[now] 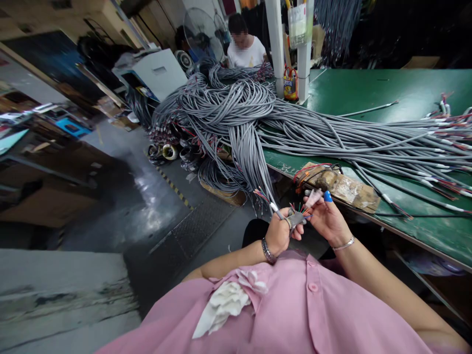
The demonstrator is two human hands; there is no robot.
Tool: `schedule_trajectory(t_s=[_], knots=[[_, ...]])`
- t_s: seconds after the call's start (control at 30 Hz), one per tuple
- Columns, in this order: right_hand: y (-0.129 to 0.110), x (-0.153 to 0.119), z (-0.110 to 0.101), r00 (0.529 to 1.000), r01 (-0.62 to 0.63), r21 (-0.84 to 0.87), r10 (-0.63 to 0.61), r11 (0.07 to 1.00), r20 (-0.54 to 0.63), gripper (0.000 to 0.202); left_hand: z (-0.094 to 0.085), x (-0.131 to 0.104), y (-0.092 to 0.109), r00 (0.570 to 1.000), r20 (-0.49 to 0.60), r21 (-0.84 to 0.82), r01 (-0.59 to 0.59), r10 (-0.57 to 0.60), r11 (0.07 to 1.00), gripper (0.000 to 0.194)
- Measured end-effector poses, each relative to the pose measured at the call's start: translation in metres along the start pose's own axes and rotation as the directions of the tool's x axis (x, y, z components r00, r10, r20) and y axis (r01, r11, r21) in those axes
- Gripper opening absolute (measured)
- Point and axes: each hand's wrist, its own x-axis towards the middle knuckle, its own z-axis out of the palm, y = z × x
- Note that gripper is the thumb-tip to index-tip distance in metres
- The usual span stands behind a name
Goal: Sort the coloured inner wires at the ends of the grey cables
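My left hand (pixel 279 230) is closed around the end of a grey cable (pixel 294 219), from which thin coloured wires (pixel 303 211) fan out toward the right. Just right of those wires is my right hand (pixel 328 219). A blue cover (pixel 327 196) sits on its thumb, which stands apart from the fingers. A pale wrap (pixel 313 198) appears to cover one finger; its edges are blurred. The right fingertips are close to the wires, and I cannot tell whether they touch. Behind my left hand, another cable end with bare coloured wires (pixel 261 194) hangs by the bundle.
A large heap of grey cables (pixel 236 105) spreads across the green table (pixel 368 86). A tape-wrapped block (pixel 342 187) lies at the table's near edge. A white post (pixel 276 49) rises from the table. One person (pixel 246 49) sits beyond the heap, near a fan (pixel 201 34).
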Motion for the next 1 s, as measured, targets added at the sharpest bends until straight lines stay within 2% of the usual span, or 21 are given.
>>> schedule_trajectory(t_s=[0.23, 0.43, 0.63, 0.87, 1.0], knots=[[-0.003, 0.001, 0.005, 0.996, 0.067, -0.178, -0.077, 0.982, -0.052, 0.027, 0.003, -0.001, 0.004, 1.000, -0.016, -0.017, -0.014, 0.014, 1.000, 0.031], [0.004, 0.002, -0.001, 0.969, 0.212, -0.253, -0.237, 0.944, -0.073, 0.036, 0.006, 0.006, 0.003, 1.000, -0.019, -0.037, 0.009, -0.010, 0.999, 0.032], [0.005, 0.008, 0.001, 0.992, 0.089, -0.180, -0.103, 0.980, -0.072, 0.042, 0.006, 0.010, -0.002, 1.000, -0.020, -0.055, 0.006, -0.007, 0.998, 0.030], [0.008, 0.015, 0.002, 0.979, 0.143, -0.083, -0.153, 0.986, -0.133, 0.036, 0.003, 0.011, -0.006, 1.000, -0.022, -0.030, 0.019, -0.020, 0.999, 0.027], [0.009, 0.014, -0.001, 0.984, 0.137, -0.094, -0.147, 0.986, -0.102, 0.036, 0.004, 0.009, -0.004, 1.000, -0.025, -0.013, 0.017, -0.018, 1.000, 0.028]])
